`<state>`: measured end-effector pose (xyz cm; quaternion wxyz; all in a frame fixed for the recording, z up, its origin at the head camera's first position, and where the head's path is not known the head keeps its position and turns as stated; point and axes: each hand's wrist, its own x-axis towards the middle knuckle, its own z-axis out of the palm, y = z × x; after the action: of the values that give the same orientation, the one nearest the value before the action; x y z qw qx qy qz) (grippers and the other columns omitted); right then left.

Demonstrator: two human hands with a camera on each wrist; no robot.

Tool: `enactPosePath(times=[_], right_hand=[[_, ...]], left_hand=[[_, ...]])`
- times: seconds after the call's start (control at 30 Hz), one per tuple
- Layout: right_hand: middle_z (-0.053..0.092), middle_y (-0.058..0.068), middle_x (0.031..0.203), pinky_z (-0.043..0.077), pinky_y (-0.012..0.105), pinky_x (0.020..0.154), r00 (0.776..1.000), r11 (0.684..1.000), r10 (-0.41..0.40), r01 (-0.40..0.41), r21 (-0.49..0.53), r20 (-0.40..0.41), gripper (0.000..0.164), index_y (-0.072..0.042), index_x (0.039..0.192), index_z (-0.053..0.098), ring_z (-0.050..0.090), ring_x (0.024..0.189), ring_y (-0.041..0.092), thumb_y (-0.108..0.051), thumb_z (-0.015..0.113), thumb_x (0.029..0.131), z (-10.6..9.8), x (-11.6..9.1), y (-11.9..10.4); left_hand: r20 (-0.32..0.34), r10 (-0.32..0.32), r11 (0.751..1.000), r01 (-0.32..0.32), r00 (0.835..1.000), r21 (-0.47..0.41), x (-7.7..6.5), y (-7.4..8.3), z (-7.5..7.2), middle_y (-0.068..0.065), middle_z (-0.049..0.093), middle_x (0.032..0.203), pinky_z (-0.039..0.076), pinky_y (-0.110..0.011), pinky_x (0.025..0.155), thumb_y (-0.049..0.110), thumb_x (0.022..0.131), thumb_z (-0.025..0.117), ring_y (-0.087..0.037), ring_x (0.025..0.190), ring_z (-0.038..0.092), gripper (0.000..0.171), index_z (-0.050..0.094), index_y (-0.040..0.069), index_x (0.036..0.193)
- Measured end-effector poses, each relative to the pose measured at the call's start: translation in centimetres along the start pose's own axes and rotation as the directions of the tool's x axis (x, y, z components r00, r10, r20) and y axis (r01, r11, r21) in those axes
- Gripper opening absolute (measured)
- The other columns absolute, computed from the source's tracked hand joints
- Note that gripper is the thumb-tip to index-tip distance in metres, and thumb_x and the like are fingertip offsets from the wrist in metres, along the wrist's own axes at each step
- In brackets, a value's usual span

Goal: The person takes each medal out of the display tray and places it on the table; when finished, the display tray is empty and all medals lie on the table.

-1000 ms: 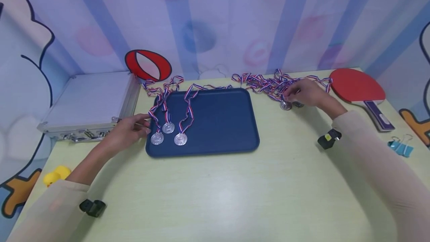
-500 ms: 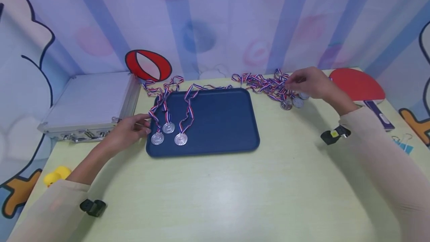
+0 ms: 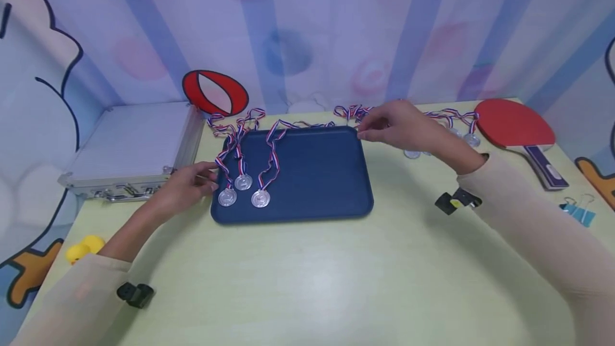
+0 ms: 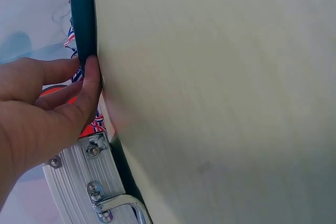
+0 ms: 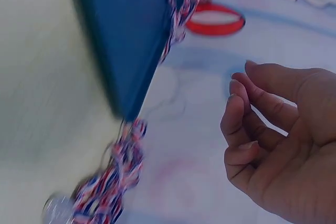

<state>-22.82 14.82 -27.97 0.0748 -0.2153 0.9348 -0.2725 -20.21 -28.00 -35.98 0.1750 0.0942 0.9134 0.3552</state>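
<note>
In the head view, three silver medals point(image 3: 261, 198) with striped red-white-blue ribbons lie on the left part of a blue tray point(image 3: 317, 175). My left hand point(image 3: 187, 188) pinches the tray's left edge; the left wrist view has thumb and fingers on either side of the rim point(image 4: 84, 19). My right hand point(image 3: 403, 124) is over the table by the tray's far right corner, fingers loosely bent and holding nothing, as the right wrist view shows. Behind it is a heap of ribbons point(image 5: 113, 177), partly hidden in the head view, with silver medals point(image 3: 472, 140) at its near side.
A silver case point(image 3: 129, 143) stands left of the tray, and a yellow rubber duck point(image 3: 84, 249) sits near my left forearm. At the right lie a red table tennis bat point(image 3: 514, 124) and blue binder clips point(image 3: 578, 212). A patterned curtain point(image 3: 326, 31) hangs behind the table.
My right hand has left the medals at the heap and moved left to the tray's far right corner. The left hand stays on the tray edge; the three medals on the tray keep their places.
</note>
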Motion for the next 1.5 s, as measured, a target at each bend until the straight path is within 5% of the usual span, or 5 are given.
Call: enactPosePath(times=[0.2, 0.5, 0.87, 1.2, 1.5], right_hand=[[0.068, -0.004, 0.084, 0.049, 0.028, 0.067, 0.979, 0.989, -0.14, 0.144, -0.018, 0.149, 0.008, -0.018, 0.09, 0.07, 0.06, 0.074, 0.01, -0.023, 0.064, 0.087, 2.7, 1.6, -3.8], [0.068, -0.004, 0.076, 0.047, 0.024, 0.062, 0.922, 0.982, -0.183, 0.191, 0.011, 0.341, 0.01, -0.015, 0.083, 0.073, 0.057, 0.066, 0.008, -0.024, 0.068, 0.084, 8.2, 4.8, -6.1], [0.059, -0.007, 0.058, 0.037, 0.018, 0.05, 0.945, 0.987, -0.161, 0.157, 0.037, 0.286, 0.018, -0.011, 0.068, 0.073, 0.046, 0.051, 0.006, -0.025, 0.073, 0.08, 12.7, 6.4, -9.3], [0.035, -0.007, 0.041, 0.02, 0.021, 0.039, 0.989, 0.999, 0.044, -0.043, -0.014, 0.144, 0.046, -0.009, 0.046, 0.052, 0.029, 0.038, 0.005, -0.037, 0.077, 0.074, 14.7, 7.6, -10.8], [0.045, -0.007, 0.05, 0.034, 0.025, 0.041, 0.982, 0.991, 0.123, -0.113, -0.078, 0.143, 0.038, -0.018, 0.051, 0.051, 0.045, 0.048, 0.009, -0.032, 0.075, 0.076, 15.4, 7.8, -11.7]], left_hand=[[-0.006, -0.002, 1.0, 0.002, 1.0, 0.004, 0.0, -0.1, -0.1, -0.021, 0.055, 0.116, 0.052, -0.036, 0.082, 0.001, 0.09, 0.051, -0.035, 0.109, 0.056, 0.05, 0.038, 0.0, 0.139], [-0.002, -0.007, 1.0, 0.007, 1.0, -0.007, -0.1, 0.1, -0.1, -0.021, 0.055, 0.116, 0.052, -0.036, 0.081, 0.001, 0.09, 0.051, -0.035, 0.109, 0.057, 0.05, 0.039, 0.0, 0.139], [-0.004, -0.019, 1.0, 0.019, 1.0, -0.009, 0.0, 0.1, -0.1, -0.019, 0.054, 0.117, 0.052, -0.038, 0.084, 0.002, 0.091, 0.051, -0.034, 0.109, 0.056, 0.051, 0.037, 0.001, 0.14], [-0.011, 0.014, 1.0, -0.015, 1.0, -0.026, -0.1, -0.2, -0.1, -0.021, 0.055, 0.115, 0.051, -0.036, 0.084, 0.001, 0.09, 0.052, -0.035, 0.108, 0.057, 0.051, 0.038, -0.002, 0.139], [-0.001, -0.003, 1.0, 0.003, 1.0, -0.017, 0.0, -0.3, -0.1, -0.019, 0.055, 0.115, 0.051, -0.034, 0.083, 0.003, 0.09, 0.052, -0.033, 0.109, 0.057, 0.051, 0.038, 0.001, 0.139]])
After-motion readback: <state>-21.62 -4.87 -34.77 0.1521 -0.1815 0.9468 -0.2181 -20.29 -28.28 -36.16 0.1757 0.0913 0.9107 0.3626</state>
